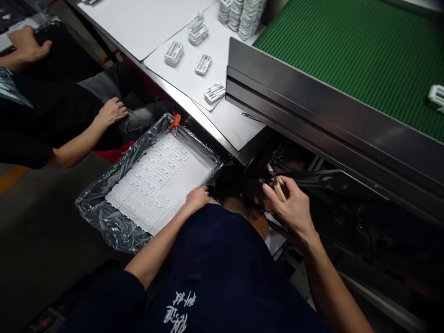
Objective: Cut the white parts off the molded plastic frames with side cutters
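My right hand (293, 206) is closed around a pair of pliers (278, 187) with pale yellow handles and metal jaws pointing up and away. My left hand (197, 200) rests at the near right edge of a bin (88, 203) lined with clear plastic. Its fingers are curled by a small black thing, and what they hold, if anything, is hidden. Inside the bin, flat white plastic parts (147, 185) lie in rows on a white sheet (185, 185). An orange-handled tool (176, 121) hangs at the bin's far corner.
Small white plastic parts (203, 64) and tall stacks (241, 16) stand on the table (236, 127). A green ribbed conveyor (347, 55) with a metal side wall (294, 92) runs at right. Another person's hand (113, 111) rests on a knee beside the bin; a further hand (27, 44) is behind.
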A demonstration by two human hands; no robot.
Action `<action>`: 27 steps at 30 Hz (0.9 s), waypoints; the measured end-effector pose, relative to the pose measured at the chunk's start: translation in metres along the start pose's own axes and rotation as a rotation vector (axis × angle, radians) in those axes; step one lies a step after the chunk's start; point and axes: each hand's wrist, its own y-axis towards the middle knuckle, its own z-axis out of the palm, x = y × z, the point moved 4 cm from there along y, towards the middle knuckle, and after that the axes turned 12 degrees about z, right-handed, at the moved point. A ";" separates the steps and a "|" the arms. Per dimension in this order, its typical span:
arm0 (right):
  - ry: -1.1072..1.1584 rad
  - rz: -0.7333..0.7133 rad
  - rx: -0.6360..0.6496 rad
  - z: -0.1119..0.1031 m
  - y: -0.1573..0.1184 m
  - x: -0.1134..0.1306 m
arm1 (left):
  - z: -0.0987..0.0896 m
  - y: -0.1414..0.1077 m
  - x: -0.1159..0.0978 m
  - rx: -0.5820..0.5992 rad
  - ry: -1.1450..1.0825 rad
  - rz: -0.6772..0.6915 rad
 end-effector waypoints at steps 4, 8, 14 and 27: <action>-0.191 -0.191 0.008 0.062 0.073 0.019 | -0.014 -0.042 0.108 -0.173 0.024 -0.387; -0.351 -0.312 -0.165 0.120 0.142 0.023 | 0.001 -0.073 0.178 -0.268 0.008 -0.594; -0.403 -0.351 -0.328 0.156 0.199 0.036 | 0.027 -0.074 0.215 -0.300 -0.053 -0.615; -0.409 -0.915 0.541 0.293 0.043 0.105 | 0.031 -0.071 0.239 -0.390 -0.099 -0.559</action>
